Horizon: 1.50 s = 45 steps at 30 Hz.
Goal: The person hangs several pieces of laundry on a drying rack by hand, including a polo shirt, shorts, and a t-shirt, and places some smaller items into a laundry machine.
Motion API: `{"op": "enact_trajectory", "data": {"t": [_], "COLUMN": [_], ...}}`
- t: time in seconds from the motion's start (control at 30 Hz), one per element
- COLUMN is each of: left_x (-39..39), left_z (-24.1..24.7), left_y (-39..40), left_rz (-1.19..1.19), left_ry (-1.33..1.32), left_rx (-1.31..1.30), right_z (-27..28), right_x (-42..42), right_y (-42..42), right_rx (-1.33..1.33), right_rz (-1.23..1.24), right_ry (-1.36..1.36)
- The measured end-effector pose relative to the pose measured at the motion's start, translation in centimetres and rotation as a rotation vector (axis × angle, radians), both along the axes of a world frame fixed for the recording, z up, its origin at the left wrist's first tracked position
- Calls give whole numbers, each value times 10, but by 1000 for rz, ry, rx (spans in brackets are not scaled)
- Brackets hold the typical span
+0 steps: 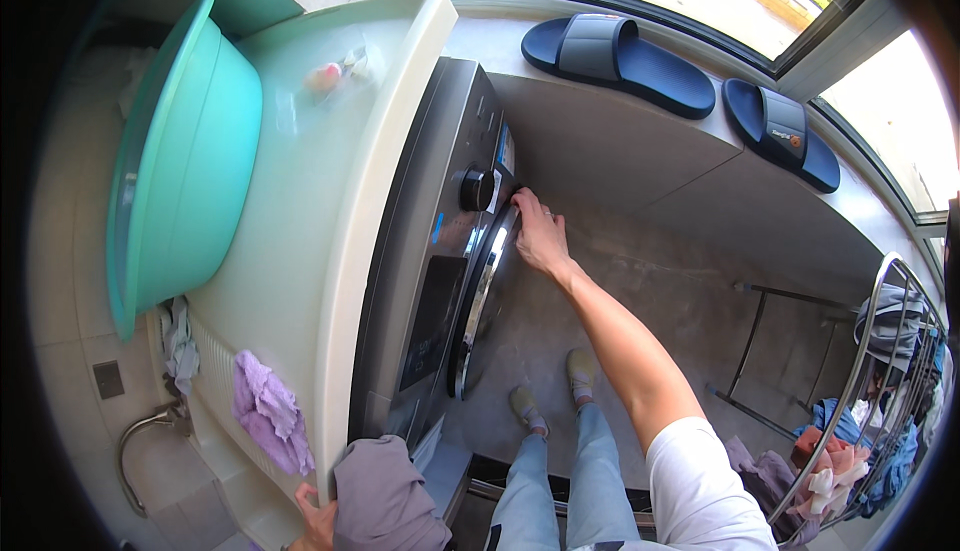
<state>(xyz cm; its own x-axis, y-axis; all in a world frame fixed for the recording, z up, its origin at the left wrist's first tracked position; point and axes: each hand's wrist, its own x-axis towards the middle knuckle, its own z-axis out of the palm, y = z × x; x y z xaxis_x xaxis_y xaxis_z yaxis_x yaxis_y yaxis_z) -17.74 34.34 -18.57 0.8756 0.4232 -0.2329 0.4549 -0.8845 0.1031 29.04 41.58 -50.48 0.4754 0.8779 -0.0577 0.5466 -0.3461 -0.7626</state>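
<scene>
My right hand (pixel 541 234) reaches across to the front-loading washing machine (pixel 420 251), its fingers curled over the rim of the round, chrome-ringed door (pixel 484 296). The black dial (pixel 477 189) is just beside those fingers. At the lower left, my left hand (pixel 319 515) touches the edge of the cream laundry sink counter (pixel 352 228). A bunched greyish-mauve cloth (pixel 390 495) lies against this hand and hides part of it; whether the fingers grip the cloth cannot be made out. A crumpled lilac cloth (pixel 270 412) rests on the counter's ribbed washboard part.
A turquoise basin (pixel 202 153) leans on its side at the counter's back. Two navy slide sandals (pixel 619 63) (pixel 781 135) stand on the window ledge. At right is a metal rack basket (pixel 874 333) with several garments. A faucet (pixel 135 438) curves at lower left.
</scene>
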Motion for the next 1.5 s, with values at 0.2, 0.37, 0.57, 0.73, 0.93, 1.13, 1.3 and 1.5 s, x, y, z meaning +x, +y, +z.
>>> {"op": "enact_trajectory", "data": {"t": [0.2,0.37,0.57,0.73,0.93,1.13,1.3,1.5], "left_x": [3,9,18,10,12,13,14,16], "left_z": [-2,1,0,-2,-3,-2,-3,-3], "left_y": [-3,-5,-10,-9,-11,-11,-11,-11], "left_rz": [-30,-58,-35,-79,-59,-56,-57,-62], "left_ry": [9,21,-65,13,2,5,9,14], "left_rx": [0,-22,-24,10,-5,-15,-20,-28], "right_z": [-6,-5,1,-1,-6,-7,-7,-4], "right_x": [-3,-3,-2,-5,-4,-4,-5,-4], "right_y": [1,0,0,0,-1,-1,-1,-1], "right_rx": [44,29,25,36,5,7,9,-19], "right_rz": [-33,-22,-19,-32,-22,-15,-20,-6], "right_ry": [-35,-16,-5,-22,-26,-49,-39,-17]}}
